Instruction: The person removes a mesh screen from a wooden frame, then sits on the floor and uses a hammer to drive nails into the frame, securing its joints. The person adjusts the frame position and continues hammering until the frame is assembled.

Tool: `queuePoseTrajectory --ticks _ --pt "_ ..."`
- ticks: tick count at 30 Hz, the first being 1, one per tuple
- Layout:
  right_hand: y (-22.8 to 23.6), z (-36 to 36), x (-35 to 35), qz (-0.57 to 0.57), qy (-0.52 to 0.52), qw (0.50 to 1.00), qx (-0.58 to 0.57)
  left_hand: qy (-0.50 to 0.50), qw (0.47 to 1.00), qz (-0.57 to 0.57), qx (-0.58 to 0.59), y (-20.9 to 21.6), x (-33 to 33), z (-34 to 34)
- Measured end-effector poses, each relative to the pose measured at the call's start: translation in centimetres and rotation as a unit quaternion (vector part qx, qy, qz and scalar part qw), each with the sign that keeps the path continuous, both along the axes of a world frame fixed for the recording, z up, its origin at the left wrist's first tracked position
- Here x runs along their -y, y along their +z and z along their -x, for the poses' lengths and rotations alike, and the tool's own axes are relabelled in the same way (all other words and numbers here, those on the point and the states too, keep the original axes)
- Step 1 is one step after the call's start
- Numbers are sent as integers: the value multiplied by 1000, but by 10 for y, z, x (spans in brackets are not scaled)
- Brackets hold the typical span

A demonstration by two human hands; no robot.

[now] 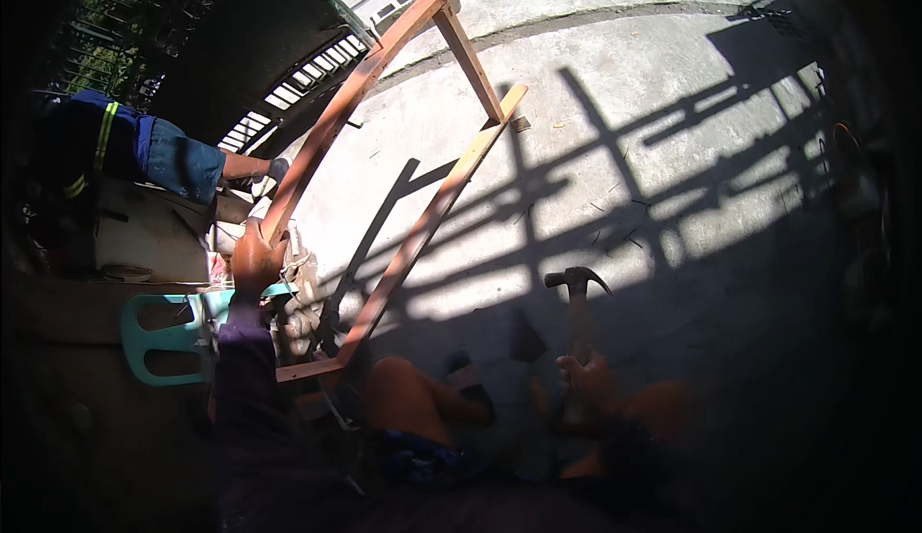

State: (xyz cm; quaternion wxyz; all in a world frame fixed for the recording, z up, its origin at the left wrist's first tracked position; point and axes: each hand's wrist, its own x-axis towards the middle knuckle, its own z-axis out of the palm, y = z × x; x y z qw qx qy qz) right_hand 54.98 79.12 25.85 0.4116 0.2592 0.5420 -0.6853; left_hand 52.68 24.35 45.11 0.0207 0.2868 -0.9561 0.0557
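A reddish wooden frame (331,115) of long beams joined by short crosspieces slants across the view from lower left to upper middle. My left hand (257,259) is closed around the near end of its upper beam. The lower beam (413,240) runs roughly alongside, down to a short piece near my knee. In my right hand (588,384) is a claw hammer (576,312), gripped by its handle with the head up, apart from the wood. Shade darkens my right hand, but its fingers are wrapped round the handle.
A teal plastic stool (158,341) stands at the left beside my left forearm. Beyond it is another person in blue shorts (182,160), near a dark metal gate (221,43). Small scraps lie on the concrete floor (615,72), which carries bar-like shadows.
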Motion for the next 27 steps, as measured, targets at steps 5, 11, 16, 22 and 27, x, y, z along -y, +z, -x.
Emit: queuePoseTrajectory --ticks 5,11,16,22,27 --pt "130 -19 -57 -31 -56 998 -3 47 998 34 17 49 -20 -19" --pt "288 -17 -158 -174 -102 979 -18 170 981 -71 61 144 -43 -21" --pt "364 37 -200 -295 -94 950 -30 140 981 -126 -46 166 -28 19" --pt "391 158 -138 -319 -116 941 -5 229 951 -206 -38 135 -6 107" --pt "400 285 -37 -280 -130 949 67 223 882 -364 -201 112 7 219"
